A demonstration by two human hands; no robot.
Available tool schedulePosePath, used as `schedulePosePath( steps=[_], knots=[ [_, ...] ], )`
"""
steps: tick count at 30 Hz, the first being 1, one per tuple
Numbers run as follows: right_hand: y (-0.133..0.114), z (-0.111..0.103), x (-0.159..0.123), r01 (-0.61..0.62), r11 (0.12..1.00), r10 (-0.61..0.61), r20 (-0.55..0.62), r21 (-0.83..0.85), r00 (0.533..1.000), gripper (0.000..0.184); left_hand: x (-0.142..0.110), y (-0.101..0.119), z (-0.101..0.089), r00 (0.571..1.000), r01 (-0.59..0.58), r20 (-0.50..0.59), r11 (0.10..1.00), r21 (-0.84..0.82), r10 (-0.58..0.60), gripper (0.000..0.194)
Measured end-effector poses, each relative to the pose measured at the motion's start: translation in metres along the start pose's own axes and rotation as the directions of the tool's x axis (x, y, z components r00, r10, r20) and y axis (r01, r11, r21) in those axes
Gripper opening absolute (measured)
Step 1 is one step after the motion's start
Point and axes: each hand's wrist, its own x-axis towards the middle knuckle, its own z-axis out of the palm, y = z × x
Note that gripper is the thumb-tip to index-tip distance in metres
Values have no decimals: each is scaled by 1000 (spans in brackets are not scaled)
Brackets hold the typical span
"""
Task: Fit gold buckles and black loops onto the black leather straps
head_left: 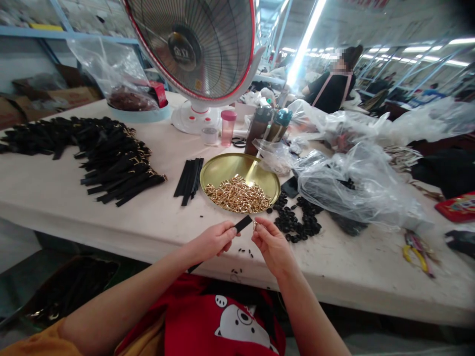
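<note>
— What do the hands hold?

— A black strip (243, 224) is gripped in the left hand (218, 239), its free end toward the right hand (269, 240), whose thumb and fingertips pinch a small gold piece (255, 225). Strip and piece nearly meet; whether they touch cannot be told.

— And around them?

— Tiny black bits (245, 252) dot the surface (178, 222) between and below the hands. Just beyond both, a gold plate (218, 165) bears a heap of gold pieces (239, 194). Loose strips (188, 180) lie beyond the left hand; black discs (297, 220) spread just right of the right hand. Well left of the left hand sits a pile of gold-ended strips (115, 163).

— What could go wrong?

— A slack pinch could drop the piece, perhaps losing it below. Held too far back, the strip might bend away under pressure. A rightward sweep of the right hand could scatter the discs.
</note>
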Motion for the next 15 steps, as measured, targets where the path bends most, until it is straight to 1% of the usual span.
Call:
schedulePosePath(
  steps=[2, 4, 6, 8, 9, 10, 12, 14, 15],
  knots=[
    [2, 2, 0, -67, 988, 73, -34, 142, 997, 25, -4, -4, 0, 999, -28, -16, 991, 131, 30, 27],
    [5, 4, -1, -141, 966, 149, -20, 216, 989, 27, -5, -6, 1, 995, -77, -47, 964, 255, 92, 25],
    [8, 7, -3, -207, 952, 210, 11, 226, 978, 27, -4, -5, 2, 984, -130, -71, 927, 351, 165, 23],
    [13, 9, -5, -232, 954, 232, 23, 189, 972, 26, 0, -4, 4, 976, -163, -69, 905, 393, 206, 21],
    [16, 10, -6, -214, 964, 215, 10, 157, 976, 27, 2, -3, 5, 974, -172, -70, 909, 380, 214, 19],
    [18, 11, -7, -169, 980, 171, -17, 110, 985, 27, 4, -1, 7, 975, -173, -73, 923, 343, 210, 16],
    [23, 12, -8, -20, 999, 18, -80, -29, 997, 24, 7, 0, 10, 984, -143, -74, 967, 209, 161, 13],
    [26, 14, -9, 119, 976, -139, -101, -182, 985, 18, 9, 2, 12, 995, -86, -42, 995, 50, 88, 13],
    [27, 14, -10, 161, 957, -187, -93, -240, 978, 16, 10, 2, 13, 998, -59, -17, 998, -15, 59, 16]
  ],
)
